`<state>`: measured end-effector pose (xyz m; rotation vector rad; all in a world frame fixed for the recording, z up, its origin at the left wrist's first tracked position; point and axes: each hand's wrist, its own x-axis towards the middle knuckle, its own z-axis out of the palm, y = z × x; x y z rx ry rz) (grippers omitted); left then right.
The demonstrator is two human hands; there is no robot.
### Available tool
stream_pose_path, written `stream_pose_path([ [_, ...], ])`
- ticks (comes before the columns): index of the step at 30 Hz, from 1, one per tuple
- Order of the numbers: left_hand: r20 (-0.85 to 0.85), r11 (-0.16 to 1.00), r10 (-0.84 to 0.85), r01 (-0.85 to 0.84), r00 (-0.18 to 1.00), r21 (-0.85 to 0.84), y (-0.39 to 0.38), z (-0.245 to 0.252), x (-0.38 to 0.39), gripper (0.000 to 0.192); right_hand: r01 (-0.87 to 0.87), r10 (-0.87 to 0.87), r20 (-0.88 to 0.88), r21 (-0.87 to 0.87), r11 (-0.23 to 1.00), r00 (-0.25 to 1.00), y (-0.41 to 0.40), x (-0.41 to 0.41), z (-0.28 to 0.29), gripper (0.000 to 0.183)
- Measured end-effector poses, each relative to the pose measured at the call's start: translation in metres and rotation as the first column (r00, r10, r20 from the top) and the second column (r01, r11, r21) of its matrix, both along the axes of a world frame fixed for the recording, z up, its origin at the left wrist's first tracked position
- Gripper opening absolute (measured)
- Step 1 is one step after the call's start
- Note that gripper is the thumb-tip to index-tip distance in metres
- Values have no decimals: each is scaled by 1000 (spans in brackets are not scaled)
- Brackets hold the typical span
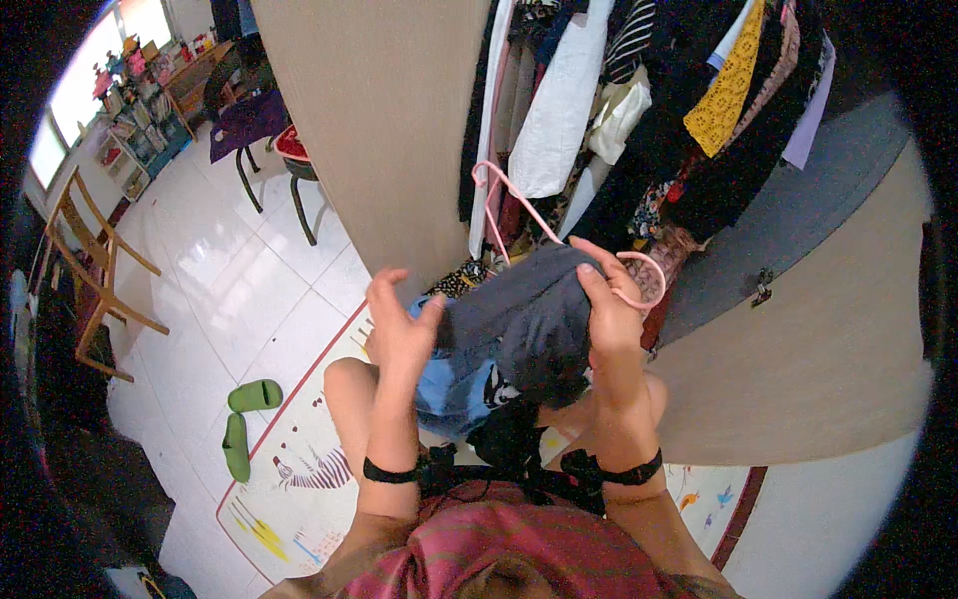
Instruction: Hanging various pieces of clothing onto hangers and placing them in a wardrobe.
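Note:
In front of me a dark grey garment [516, 307] with blue cloth [449, 393] and a small black-and-white print hangs between my hands. My right hand [617, 314] grips its upper right edge, thumb on the front. A curved pink hanger hook [661, 284] sticks out beside that hand. Just off the garment's left edge is my left hand [404, 322], fingers apart; its thumb tip lies near the cloth. Behind the grey cloth rises a pink clothes hanger [524, 198], its lower part hidden. Whether the two pink parts belong to one hanger, I cannot tell.
Several clothes, including a white garment [557, 112] and a yellow lace one [726, 82], hang in the wardrobe. Its side panel [374, 112] stands left, a door [808, 382] right. Green slippers [254, 395] and a wooden chair [108, 292] are on the left, beside a printed mat [299, 517].

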<state>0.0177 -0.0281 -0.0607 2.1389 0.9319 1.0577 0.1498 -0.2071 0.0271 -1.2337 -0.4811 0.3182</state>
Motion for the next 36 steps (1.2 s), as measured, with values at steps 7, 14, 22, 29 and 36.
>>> stream_pose_path([
  [7, 168, 750, -619, 641, 767, -166, -69, 17, -14, 61, -108, 79, -235, -115, 988, 969, 31, -17, 21, 34],
  [14, 458, 575, -186, 474, 869, -667, -29, -16, -13, 28, -187, 156, -227, -121, 975, 961, 30, -11, 0, 29],
  [22, 541, 75, 151, 536, 827, -841, -30, 25, -14, 35, -407, 428, 25, -259, 876, 904, 26, -44, -65, 39],
  [29, 657, 110, -154, 674, 738, -730, -9, 20, -41, 35, -357, 331, -255, -61, 932, 908, 8, -13, -58, 24],
  [36, 598, 253, -87, 599, 797, -760, 5, 9, -54, 31, 66, -88, -290, -86, 994, 953, -10, 12, -47, 25],
])
